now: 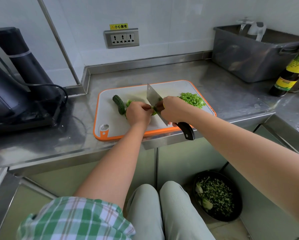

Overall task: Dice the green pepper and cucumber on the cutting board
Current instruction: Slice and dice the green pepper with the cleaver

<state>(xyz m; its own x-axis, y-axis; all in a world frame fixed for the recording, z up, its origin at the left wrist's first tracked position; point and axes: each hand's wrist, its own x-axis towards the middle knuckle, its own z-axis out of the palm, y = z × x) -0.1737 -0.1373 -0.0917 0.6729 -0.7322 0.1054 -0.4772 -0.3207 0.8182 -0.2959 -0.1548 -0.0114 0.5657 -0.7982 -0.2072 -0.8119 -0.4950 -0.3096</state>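
I look down on a white cutting board (110, 122) with an orange rim, set on a steel counter (214, 80). The pepper step is in hand. A pile of diced green pepper (192, 99) lies at the board's far right, and a green pepper piece (153, 109) sits between the two hands at the middle. The left hand (139, 113) has its fingers curled, pinching that piece down. The right hand (173, 110) is wrapped round the cleaver (153, 96) where blade meets handle, and the black handle end juts past the board's near edge. The blade stands upright, just right of the left fingertips. The cucumber (119, 104) lies whole and uncut at the left of the board, just beside the left hand.

I judge the next move calls for short, even chops through the piece, with the left fingertips tucked back from the edge, and then the cucumber. The hands hide most of the piece. It seems to be pepper, but I cannot tell its shape or whether the edge touches it.
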